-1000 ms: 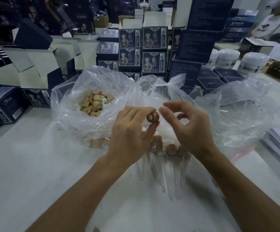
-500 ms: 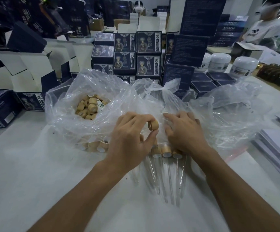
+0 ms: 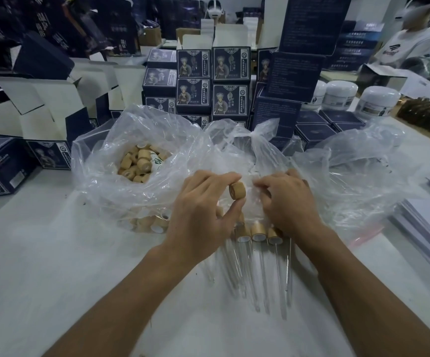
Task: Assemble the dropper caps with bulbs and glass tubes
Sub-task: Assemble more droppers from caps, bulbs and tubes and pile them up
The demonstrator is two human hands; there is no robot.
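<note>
- L hand (image 3: 201,215) fingers (image 3: 219,177) + thumb clamped on one wooden cap (image 3: 237,191), held up just above the bag edge, open end facing sideways.
- R hand (image 3: 288,202) fingers curled down into the clear plastic bag (image 3: 234,150), prob. after a bulb; can't tell if they've got anything.
- Finished droppers (image 3: 257,234) lie in a row on the surface (image 3: 41,266) under both wrists, glass tubes (image 3: 260,274) pointing at the wearer.
- Loose caps (image 3: 139,163) in the bag's left pocket.
- Tip: keep cap steady, bore toward R hand, seat bulb straight.

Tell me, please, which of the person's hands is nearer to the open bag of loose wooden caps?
Left. The left hand sits just right of the open bag of loose wooden caps, pinching one cap; the right hand lies farther right, on crumpled plastic.
</note>
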